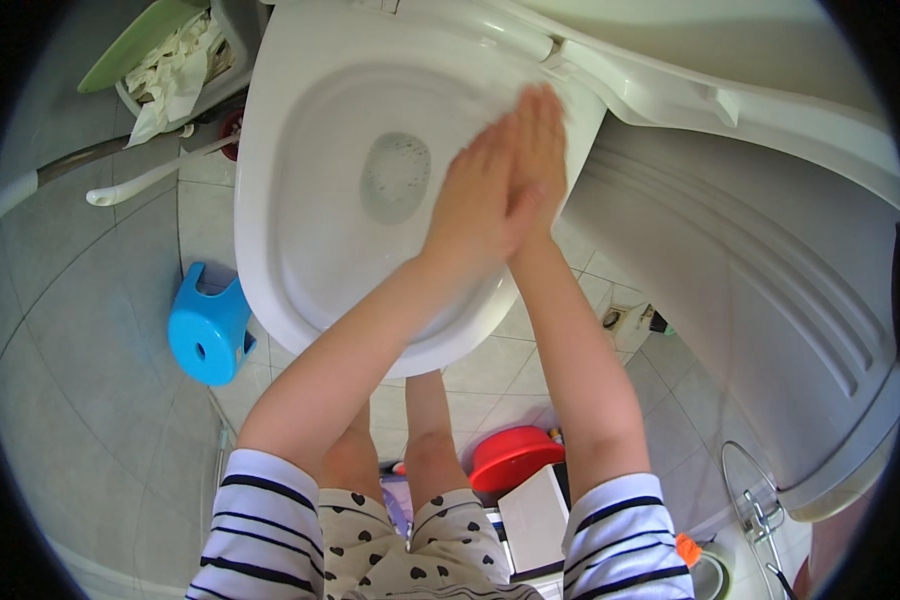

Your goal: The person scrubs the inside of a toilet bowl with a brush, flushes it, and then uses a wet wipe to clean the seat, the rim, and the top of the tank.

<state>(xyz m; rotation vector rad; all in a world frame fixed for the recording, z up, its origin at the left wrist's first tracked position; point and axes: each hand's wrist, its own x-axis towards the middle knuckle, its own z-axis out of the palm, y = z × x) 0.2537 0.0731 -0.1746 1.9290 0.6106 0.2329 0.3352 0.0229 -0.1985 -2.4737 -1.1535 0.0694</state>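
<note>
My left hand (474,199) and my right hand (540,150) are pressed together, palm to palm, above the right side of a white ceramic toilet bowl (322,247). Their fingers point away from me and are slightly blurred, and no object shows between them. Which arm belongs to which side is told by the sleeves: the left forearm slants in from the lower left, the right one rises from the lower right. Bubbly water (396,176) lies at the bottom of the bowl.
Left are a waste bin (240,45) with crumpled paper, a white brush handle (146,172) and a blue plastic stool (206,330). A white washing machine (720,247) stands right. Behind the bowl's front are a red basin (514,454) and a shower mixer tap (761,517).
</note>
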